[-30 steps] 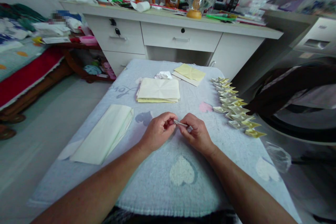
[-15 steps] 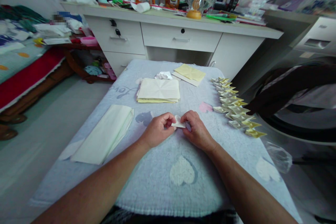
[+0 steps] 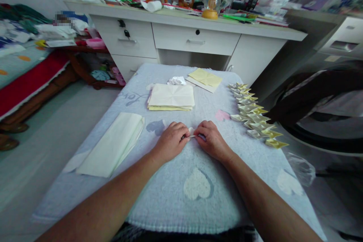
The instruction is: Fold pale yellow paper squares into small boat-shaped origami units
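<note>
Between my two hands is a small folded piece of white paper, seen nearly edge-on, with only a thin strip showing. My left hand pinches its left end between thumb and fingers. At the other end, my right hand grips it the same way. Beyond the hands lies a stack of creased white and yellow paper sheets. Folded paper boats, white and yellow, stand in a row along the table's right side.
A cloth-covered table spreads under my arms. On its left lies a folded pale sheet. Behind the stack are a crumpled white paper and loose yellow paper. A cluttered desk stands behind; a washing machine is at right.
The paper has tilted from showing its flat face to nearly edge-on. My left fingers have curled over its end, and both hands stay in about the same place.
</note>
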The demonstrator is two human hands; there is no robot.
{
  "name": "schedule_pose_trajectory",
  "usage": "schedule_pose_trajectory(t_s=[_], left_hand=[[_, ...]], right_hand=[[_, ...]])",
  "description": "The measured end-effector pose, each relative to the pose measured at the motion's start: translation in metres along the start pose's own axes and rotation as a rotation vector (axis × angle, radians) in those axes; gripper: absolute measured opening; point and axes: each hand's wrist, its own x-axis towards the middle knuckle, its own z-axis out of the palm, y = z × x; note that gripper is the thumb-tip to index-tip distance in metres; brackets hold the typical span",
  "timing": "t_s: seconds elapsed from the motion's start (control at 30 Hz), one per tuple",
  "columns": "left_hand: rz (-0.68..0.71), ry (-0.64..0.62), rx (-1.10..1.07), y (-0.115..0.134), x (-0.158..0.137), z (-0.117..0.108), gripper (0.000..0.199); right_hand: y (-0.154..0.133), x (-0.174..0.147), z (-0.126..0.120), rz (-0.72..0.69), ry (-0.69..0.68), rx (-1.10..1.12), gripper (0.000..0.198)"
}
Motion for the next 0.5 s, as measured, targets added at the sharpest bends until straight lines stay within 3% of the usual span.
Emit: schedule_pose_trajectory(t_s=[0.17, 0.5], left_hand=[[-0.066, 0.055, 0.027, -0.0030, 0.0001, 0.0026, 0.005], [-0.160, 0.048, 0.122, -0.0027, 0.0022, 0.0037, 0.016]], right_hand=[[0.0009, 0.0006, -0.0017, 0.084, -0.009, 0.011, 0.007], [-0.0002, 0.0052, 0.0016, 0.237, 0.011, -0.093, 0.012]])
